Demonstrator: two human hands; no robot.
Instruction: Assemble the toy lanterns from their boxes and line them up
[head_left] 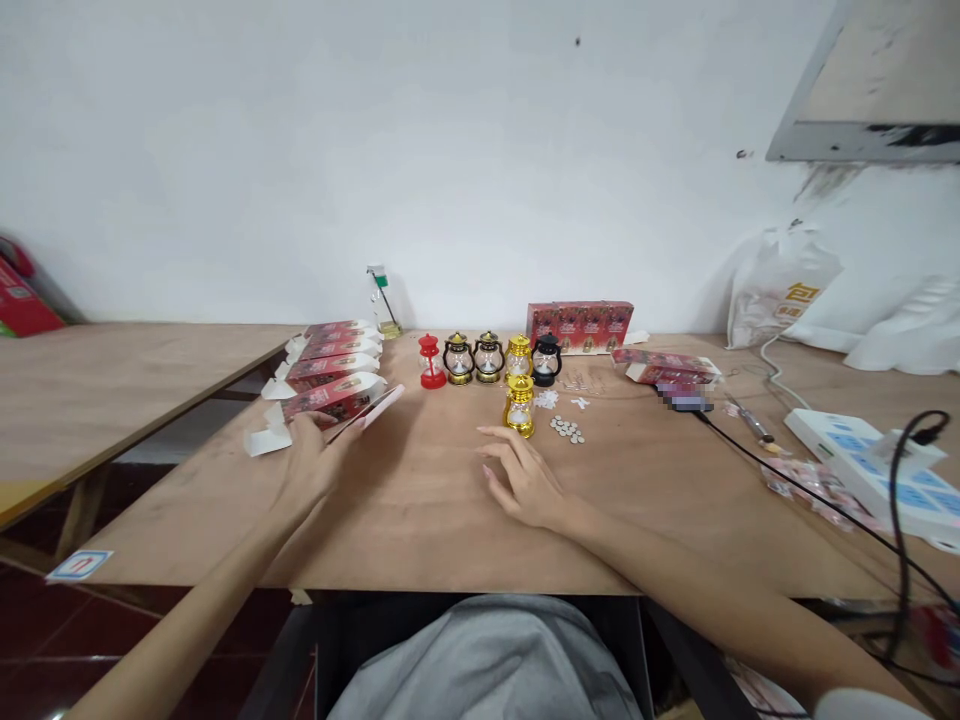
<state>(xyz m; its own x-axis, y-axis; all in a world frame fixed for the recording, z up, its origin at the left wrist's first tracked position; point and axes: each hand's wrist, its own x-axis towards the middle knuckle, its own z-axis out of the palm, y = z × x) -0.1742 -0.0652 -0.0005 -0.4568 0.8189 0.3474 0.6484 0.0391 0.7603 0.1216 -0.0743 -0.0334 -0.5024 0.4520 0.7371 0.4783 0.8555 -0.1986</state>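
On the left of the table, my left hand is closed on a thin, flat piece with a white edge; its kind is unclear. This hand is right beside the nearest red printed box, whose white end flaps stand out. My right hand rests low over the table with its fingers apart and nothing in them. Just beyond its fingertips stands a small gold lantern. Behind it is a row of upright mini lanterns: a red one, bronze-and-black ones, a gold one and a black one.
Silver button cells and small white pieces lie right of the front lantern. A red multi-pack box stands at the wall. Further right are a screwdriver, a black cable, a power strip and a white bag.
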